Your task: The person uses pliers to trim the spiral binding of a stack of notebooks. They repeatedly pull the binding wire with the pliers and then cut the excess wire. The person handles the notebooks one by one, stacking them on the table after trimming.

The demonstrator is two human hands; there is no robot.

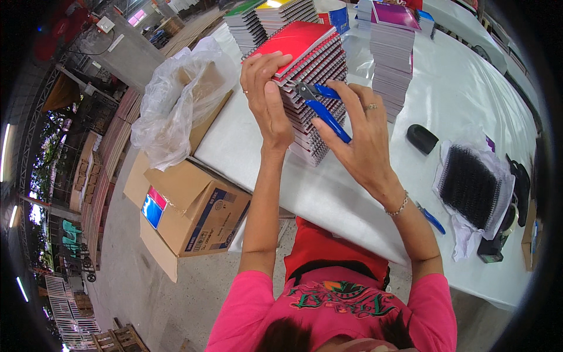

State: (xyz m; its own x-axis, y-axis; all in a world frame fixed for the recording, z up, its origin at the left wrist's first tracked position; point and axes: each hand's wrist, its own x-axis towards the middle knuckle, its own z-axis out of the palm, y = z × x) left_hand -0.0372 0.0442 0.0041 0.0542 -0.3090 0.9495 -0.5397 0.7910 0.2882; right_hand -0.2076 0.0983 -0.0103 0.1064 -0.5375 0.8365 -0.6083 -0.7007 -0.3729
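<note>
A tall stack of spiral notebooks [316,120] with a red cover on top stands at the table's near left part, its wire-bound edges facing me. My left hand [267,97] rests against the stack's left side, fingers stretched over the red cover [296,44] and holding nothing. In my right hand [363,132] is a pair of blue-handled wire cutters [328,117], fingers and thumb around the handles. The cutters' metal jaws touch or nearly touch the spiral wire of a notebook high in the stack. Whether wire lies between the jaws is too small to tell.
Behind stand notebooks with green [243,20] and yellow covers, and a tall purple-topped stack [393,58]. Right on the white table [352,193] lie a black object [422,139], blue pliers [432,218] and black spiral coils [469,185]. Left are a cardboard box [199,217] and clear plastic [176,100].
</note>
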